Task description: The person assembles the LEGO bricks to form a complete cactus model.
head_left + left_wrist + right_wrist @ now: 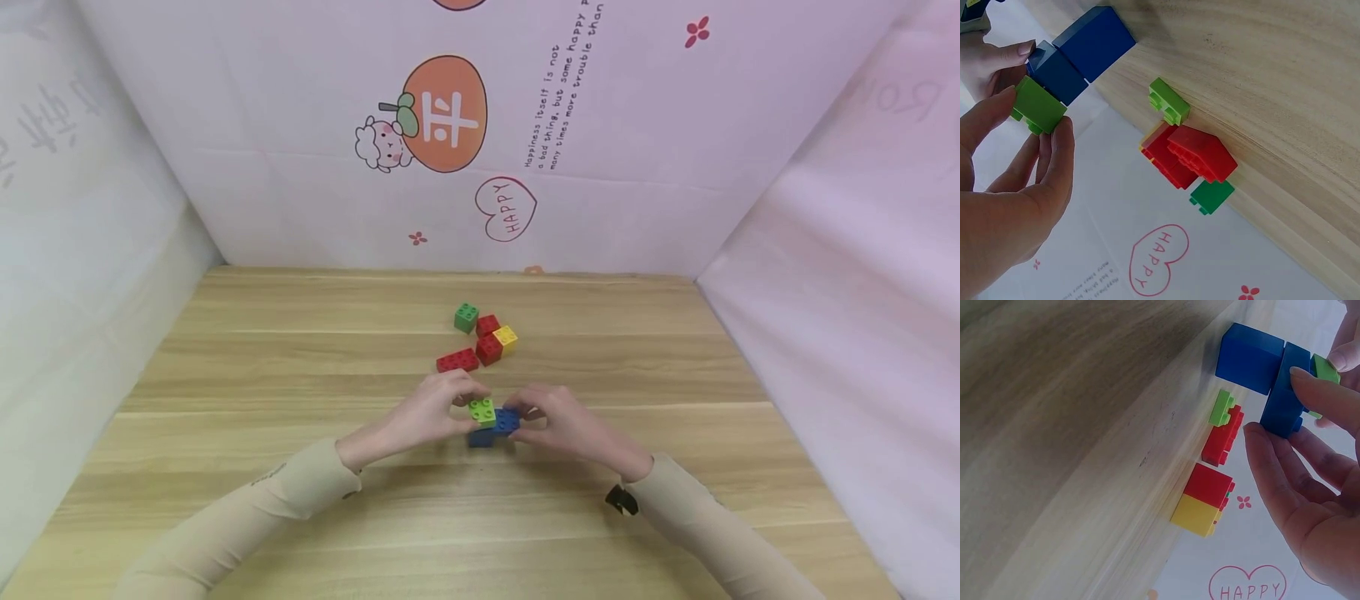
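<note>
While the left hand (441, 406) is pinching a four-stud lime-green brick (482, 412) between thumb and fingers, the right hand (561, 419) is gripping the upper blue brick (507, 421) by its right end; head view: the lime-green brick is sitting above that brick's left end, directly at the left fingertips; the lower blue brick (481, 438) is showing beneath, over the wooden tabletop (315, 367); beyond the hands, a long red brick (457, 361), a square red brick (489, 350), a yellow brick (506, 337) and a dark green brick (467, 317) are lying.

Left wrist view: the lime-green brick is facing the stud side of the upper blue brick, left hand nearer; whether the studs are fully engaging, cannot tell; a second lime-green brick (1169, 102) is resting on the tabletop, near the long red brick.

Right wrist view: the upper blue brick's long axis is running from the lime-green brick toward the right fingers, its right end overhanging the lower blue brick; right thumb and fingers are clasping that overhang; the yellow brick is standing just beside the square red brick.
</note>
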Demonstrator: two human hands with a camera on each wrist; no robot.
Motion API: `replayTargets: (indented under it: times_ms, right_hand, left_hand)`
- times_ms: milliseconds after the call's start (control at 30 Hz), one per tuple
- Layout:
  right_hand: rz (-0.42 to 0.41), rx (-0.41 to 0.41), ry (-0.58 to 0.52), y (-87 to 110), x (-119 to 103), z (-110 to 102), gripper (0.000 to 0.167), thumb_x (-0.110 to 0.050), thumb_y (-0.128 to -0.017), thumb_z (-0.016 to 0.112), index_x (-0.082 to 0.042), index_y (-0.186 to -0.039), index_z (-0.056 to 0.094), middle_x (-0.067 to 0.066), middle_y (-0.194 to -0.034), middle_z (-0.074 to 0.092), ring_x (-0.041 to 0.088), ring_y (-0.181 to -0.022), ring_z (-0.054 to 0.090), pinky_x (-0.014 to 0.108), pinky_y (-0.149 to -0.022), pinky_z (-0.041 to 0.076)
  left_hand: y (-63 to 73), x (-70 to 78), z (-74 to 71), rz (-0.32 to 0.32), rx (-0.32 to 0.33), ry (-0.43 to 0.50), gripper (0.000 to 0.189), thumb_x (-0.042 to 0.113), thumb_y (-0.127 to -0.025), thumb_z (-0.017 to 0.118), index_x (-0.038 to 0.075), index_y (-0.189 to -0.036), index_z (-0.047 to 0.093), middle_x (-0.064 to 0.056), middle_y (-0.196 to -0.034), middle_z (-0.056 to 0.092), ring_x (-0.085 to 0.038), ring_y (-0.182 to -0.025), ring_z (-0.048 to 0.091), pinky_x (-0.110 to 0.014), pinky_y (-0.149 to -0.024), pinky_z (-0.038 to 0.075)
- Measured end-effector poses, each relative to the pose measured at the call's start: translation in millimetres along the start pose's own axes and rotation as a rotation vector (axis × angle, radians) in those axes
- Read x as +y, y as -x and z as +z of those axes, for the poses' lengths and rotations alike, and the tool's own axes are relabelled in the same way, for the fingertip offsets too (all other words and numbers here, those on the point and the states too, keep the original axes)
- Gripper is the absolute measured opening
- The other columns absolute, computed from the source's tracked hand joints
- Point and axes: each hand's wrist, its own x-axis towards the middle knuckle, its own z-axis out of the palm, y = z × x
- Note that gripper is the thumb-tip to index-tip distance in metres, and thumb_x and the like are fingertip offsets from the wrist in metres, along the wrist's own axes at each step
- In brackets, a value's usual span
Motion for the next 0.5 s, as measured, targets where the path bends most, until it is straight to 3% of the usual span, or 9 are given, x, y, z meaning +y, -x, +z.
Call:
replayTargets:
  times_ms: [500]
  right_hand:
    - [-0.011, 0.007, -0.01, 0.0, 1.1, 0.4, 0.033, -0.013, -0.083, 0.079, -0.007, -0.114, 0.068, 0.006, -0.108, 0.074, 0.015, -0.095, 0.073, 0.023, -0.083, 0.061]
  left_hand:
    - [-2.5, -2.4, 3.7, 0.005, -0.027, 0.073, 0.038, 0.009, -0.084, 0.076, 0.004, -0.121, 0.069, -0.009, -0.108, 0.071, -0.018, -0.097, 0.066, -0.035, -0.083, 0.062]
